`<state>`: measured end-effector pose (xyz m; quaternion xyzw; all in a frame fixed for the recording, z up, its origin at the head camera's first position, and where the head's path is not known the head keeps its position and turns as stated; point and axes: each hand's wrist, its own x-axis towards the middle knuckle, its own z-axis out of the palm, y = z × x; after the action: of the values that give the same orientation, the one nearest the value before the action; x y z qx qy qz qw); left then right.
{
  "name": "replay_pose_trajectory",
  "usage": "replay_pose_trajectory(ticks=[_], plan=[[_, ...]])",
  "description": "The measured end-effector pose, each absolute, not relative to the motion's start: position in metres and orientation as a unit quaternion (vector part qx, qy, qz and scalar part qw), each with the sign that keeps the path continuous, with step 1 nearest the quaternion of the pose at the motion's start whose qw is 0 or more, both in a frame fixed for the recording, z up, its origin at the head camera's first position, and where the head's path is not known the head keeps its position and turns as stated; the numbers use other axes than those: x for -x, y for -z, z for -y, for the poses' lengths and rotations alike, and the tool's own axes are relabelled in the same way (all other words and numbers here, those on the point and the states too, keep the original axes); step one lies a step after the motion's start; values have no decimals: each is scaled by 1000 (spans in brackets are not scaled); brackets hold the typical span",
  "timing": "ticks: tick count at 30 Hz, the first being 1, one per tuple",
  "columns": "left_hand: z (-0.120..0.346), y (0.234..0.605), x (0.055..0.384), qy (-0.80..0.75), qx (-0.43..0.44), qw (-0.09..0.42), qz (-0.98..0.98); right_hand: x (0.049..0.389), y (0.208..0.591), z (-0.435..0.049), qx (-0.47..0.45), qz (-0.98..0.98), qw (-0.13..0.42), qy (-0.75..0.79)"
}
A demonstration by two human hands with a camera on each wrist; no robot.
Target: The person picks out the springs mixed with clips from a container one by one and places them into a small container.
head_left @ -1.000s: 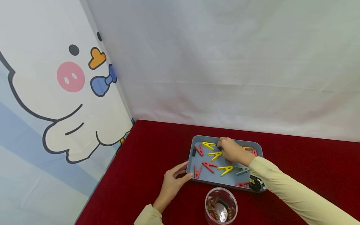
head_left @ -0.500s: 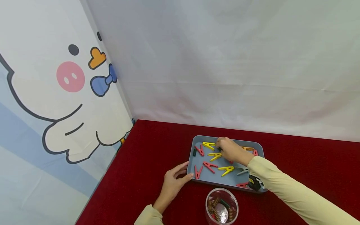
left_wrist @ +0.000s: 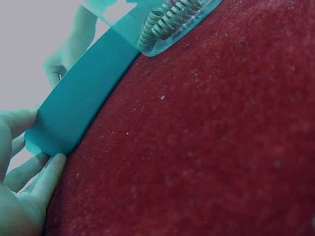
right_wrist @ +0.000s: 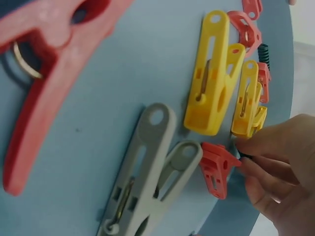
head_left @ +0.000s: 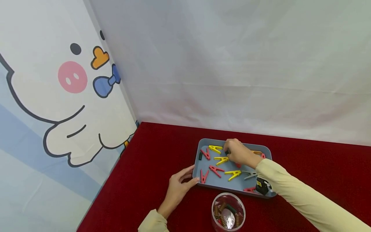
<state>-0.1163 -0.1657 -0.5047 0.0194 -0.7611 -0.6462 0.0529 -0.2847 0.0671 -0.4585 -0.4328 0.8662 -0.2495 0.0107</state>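
Note:
My right hand (head_left: 240,153) reaches into the blue-grey tray (head_left: 224,183), near its back wall. Its thumb and fingers pinch a small dark spring (head_left: 227,151), mostly hidden by the fingers. In the right wrist view, a red clip (right_wrist: 216,167) and a yellow clip (right_wrist: 246,98) lie beside those fingertips. My left hand (head_left: 177,190) rests against the tray's near left corner, fingers extended along the outside. Another dark green spring (head_left: 200,156) lies by the tray's left wall. Several red and yellow clips are scattered about the tray, and a grey clip (head_left: 250,175) lies toward the right.
A clear round tub (head_left: 228,212) with several brown springs and a green one stands just in front of the tray. At the tray's near right corner is a black object (head_left: 262,187), partly under the sleeve. Red cloth (head_left: 162,151) covers the table; a white curtain hangs behind.
My right hand stays at almost the same place, with its fingers shifting slightly around the dark spring. My left hand keeps its place at the tray corner.

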Motion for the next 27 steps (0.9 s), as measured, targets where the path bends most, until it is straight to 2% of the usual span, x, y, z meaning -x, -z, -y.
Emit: replay_pose_trajectory(ticks=[6, 15, 27], plan=[[165, 498, 114, 646, -19, 55, 761, 283, 453, -66, 427, -864, 1, 268], [166, 508, 117, 637, -17, 57, 769, 276, 450, -71, 418, -862, -15, 286], [166, 510, 117, 639, -18, 58, 767, 271, 449, -78, 402, -864, -5, 302]])
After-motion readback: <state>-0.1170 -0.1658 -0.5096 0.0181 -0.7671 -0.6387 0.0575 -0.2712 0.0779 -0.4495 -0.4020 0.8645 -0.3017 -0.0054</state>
